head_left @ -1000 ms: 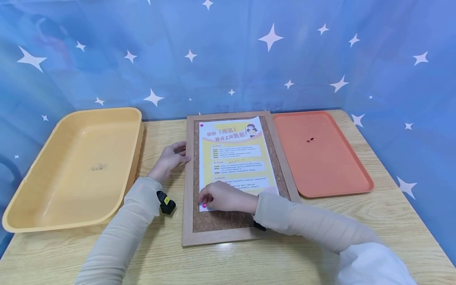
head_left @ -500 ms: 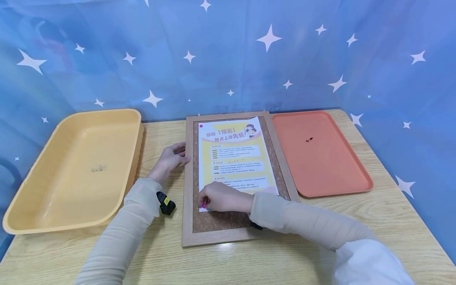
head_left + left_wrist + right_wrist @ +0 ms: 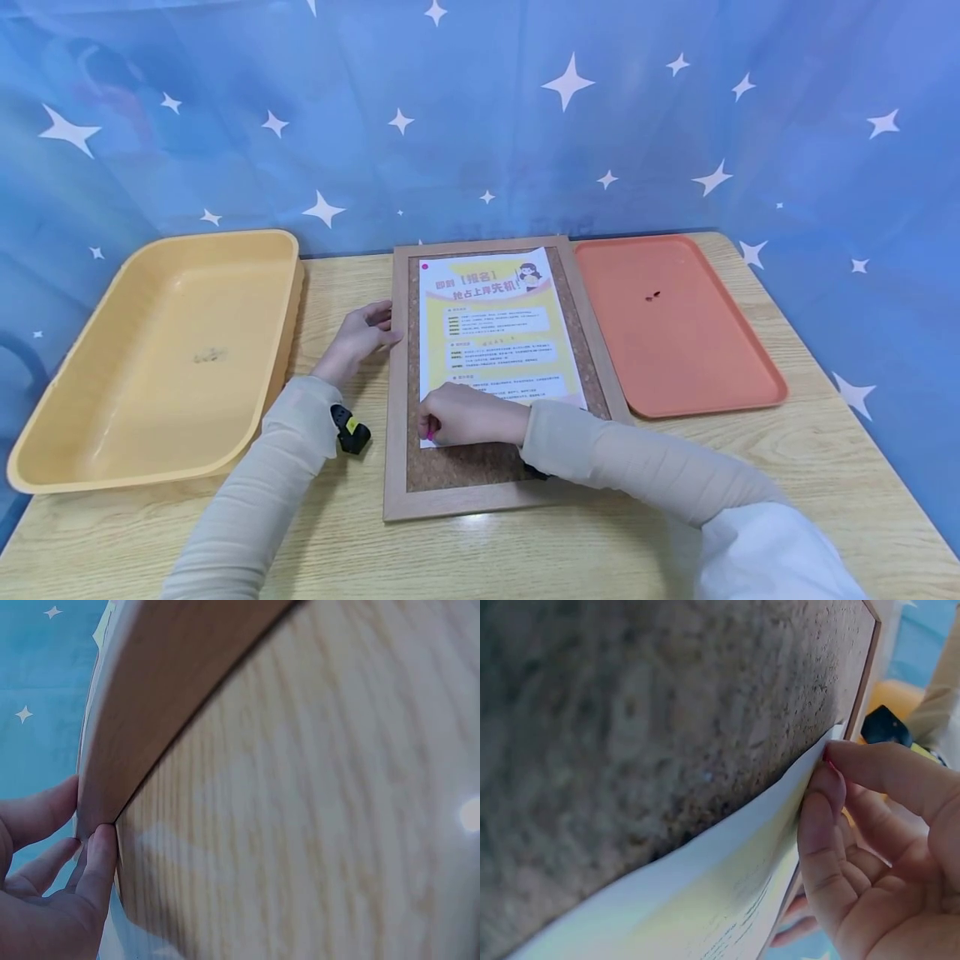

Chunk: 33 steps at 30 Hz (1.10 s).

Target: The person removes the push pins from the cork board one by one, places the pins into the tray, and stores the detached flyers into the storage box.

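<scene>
- Two hands at work on a cork board [image 3: 495, 467] with a pale wooden frame, lying flat at the middle of the tabletop [image 3: 825, 467].
- Right hand [image 3: 468, 415]: rests on the lower left corner of a yellow-and-white poster [image 3: 498, 329] that lies on the cork. Grip is closed: thumb and forefinger pinch a pink pushpin [image 3: 429, 433] at that corner. Right wrist view shows the fingertips [image 3: 821, 802] together against the paper's edge, a sliver of red-pink between them; the cork surface [image 3: 667, 712] sits just beyond the sheet.
- Pin lies at the very front of the grip, under the fingertips, touching the poster corner. Cannot tell whether its point is in the cork.
- A second pink pin [image 3: 424, 266] sits at the poster's upper left corner.
- Left hand [image 3: 360, 333]: on the tabletop beside the board, fingers relaxed and nearly straight, tips touching the outer left edge of the frame. Grip is apart, holding nothing. Left wrist view confirms it: fingers [image 3: 94, 862] laid against the frame's side [image 3: 150, 735].
- Poster fills most of the cork; bare cork shows below it.
- Left of the board: a deep yellow bin [image 3: 67, 400].
- Right of the board, just beside it: a flat orange tray [image 3: 712, 375] with small dark bits [image 3: 655, 294] in it.
- Behind: blue star-print backdrop [image 3: 480, 125].
</scene>
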Available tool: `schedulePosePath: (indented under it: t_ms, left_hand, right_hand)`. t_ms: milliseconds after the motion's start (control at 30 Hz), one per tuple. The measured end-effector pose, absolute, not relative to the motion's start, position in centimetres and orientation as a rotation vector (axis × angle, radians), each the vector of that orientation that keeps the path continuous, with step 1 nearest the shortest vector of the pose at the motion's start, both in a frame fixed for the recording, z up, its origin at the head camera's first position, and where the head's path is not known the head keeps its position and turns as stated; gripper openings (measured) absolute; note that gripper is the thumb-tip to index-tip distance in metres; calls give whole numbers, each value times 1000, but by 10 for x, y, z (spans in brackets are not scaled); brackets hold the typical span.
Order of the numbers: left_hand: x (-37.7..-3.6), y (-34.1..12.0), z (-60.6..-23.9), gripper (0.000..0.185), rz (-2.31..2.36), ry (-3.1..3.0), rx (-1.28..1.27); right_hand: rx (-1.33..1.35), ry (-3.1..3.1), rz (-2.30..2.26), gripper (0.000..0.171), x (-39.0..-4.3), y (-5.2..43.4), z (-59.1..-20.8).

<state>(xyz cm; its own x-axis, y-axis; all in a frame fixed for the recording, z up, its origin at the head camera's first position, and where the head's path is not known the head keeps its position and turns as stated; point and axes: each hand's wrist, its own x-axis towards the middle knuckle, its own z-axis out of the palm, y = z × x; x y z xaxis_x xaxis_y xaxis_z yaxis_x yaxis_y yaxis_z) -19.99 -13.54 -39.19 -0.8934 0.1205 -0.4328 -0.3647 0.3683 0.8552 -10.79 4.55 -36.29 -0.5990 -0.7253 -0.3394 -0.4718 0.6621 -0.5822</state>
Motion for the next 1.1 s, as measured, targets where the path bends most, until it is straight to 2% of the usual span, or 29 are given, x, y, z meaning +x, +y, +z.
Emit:
schedulePosePath:
  t_ms: [1100]
  left_hand:
    - [-201, -137, -391, 66, 1544, 2193, -218]
  right_hand:
    - [-978, 2255, -657, 11, -114, 49, -368]
